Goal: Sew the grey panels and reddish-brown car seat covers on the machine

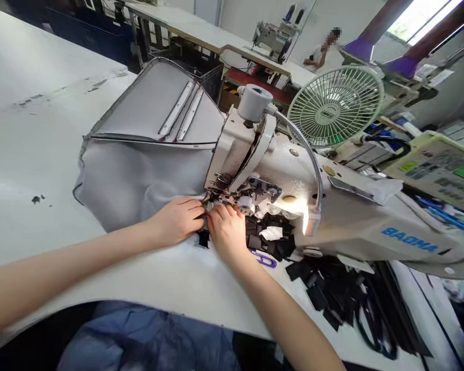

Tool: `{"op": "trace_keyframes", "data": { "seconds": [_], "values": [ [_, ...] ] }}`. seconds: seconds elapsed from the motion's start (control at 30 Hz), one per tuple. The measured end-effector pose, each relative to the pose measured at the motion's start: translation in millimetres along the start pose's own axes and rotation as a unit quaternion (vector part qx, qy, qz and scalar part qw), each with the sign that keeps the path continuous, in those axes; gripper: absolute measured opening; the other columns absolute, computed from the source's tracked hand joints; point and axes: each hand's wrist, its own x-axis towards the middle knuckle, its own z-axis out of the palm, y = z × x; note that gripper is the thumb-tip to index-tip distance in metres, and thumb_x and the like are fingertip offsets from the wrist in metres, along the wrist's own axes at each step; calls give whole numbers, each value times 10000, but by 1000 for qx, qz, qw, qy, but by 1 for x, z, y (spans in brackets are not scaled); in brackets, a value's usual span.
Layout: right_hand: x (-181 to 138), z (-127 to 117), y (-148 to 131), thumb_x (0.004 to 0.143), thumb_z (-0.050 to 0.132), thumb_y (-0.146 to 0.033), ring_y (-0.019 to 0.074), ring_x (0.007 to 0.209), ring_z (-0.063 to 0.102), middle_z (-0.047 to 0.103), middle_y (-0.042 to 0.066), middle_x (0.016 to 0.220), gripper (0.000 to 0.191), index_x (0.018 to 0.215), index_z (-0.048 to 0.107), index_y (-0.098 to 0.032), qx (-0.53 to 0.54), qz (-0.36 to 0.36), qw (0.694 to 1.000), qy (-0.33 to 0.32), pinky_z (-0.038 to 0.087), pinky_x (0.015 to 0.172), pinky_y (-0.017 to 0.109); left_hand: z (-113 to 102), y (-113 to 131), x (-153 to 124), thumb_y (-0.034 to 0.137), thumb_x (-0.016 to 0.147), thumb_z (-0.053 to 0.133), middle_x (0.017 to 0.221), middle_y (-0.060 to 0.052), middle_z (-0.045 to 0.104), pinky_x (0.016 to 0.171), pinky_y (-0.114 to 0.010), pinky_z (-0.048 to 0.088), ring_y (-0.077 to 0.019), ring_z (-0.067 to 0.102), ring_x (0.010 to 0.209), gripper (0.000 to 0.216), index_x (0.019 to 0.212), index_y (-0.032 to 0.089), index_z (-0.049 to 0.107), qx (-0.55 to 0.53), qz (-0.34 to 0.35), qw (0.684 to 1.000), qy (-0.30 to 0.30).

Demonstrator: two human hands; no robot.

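Fabric (135, 172), touching L hand (179, 220), nr R hand (229, 231)

Dark specks (36, 199) dot the left part of the white counter (31, 154), with smudges (96, 85) near its far edge. A small purple-handled tool (274, 263) lies towards the middle of the near edge. A round, pale green fan (328, 114) stands beyond, tilted, with a cream control box (429, 165) bearing a green panel to its right. Past the far edge, another sewing machine (274, 38) sits on a rear counter (178, 20), near a person (315, 57) with one arm raised to the head. A bright window (419, 20) shows at upper right.
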Motion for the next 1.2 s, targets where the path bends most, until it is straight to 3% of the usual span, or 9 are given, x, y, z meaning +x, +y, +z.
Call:
{"op": "trace_keyframes", "data": {
  "seconds": [0.23,0.47,0.7,1.2],
  "values": [
    [-14,5,-4,1014,521,-185,191,894,619,759,45,1063,196,1072,707,-170,-8,-28,999,24,353,846,374,1,-7,3,178,952,540,1025,-33,723,886,-368,458,-190,626,1008,141,887,193,665,-20,11,1000,-1],
    [-5,-1,-3,923,577,-190,257,1075,594,683,101,1292,367,1284,637,-166,15,28,998,-49,393,893,397,9,-31,16,154,936,565,994,-30,734,817,-353,444,-192,627,945,123,876,182,669,3,22,1000,16],
    [0,-5,-7,938,506,-199,274,1055,598,685,112,1210,356,1268,636,-173,10,91,993,-70,401,874,402,24,-34,23,121,929,558,879,-68,709,773,-354,452,-213,607,845,153,827,155,667,70,41,996,39],
    [-2,-5,-8,921,525,-207,262,1014,589,688,100,1173,353,1259,621,-175,6,84,995,-55,378,915,409,21,-31,20,137,936,558,907,-65,707,782,-348,450,-204,601,869,138,862,160,672,56,32,997,34]
  ]
}}
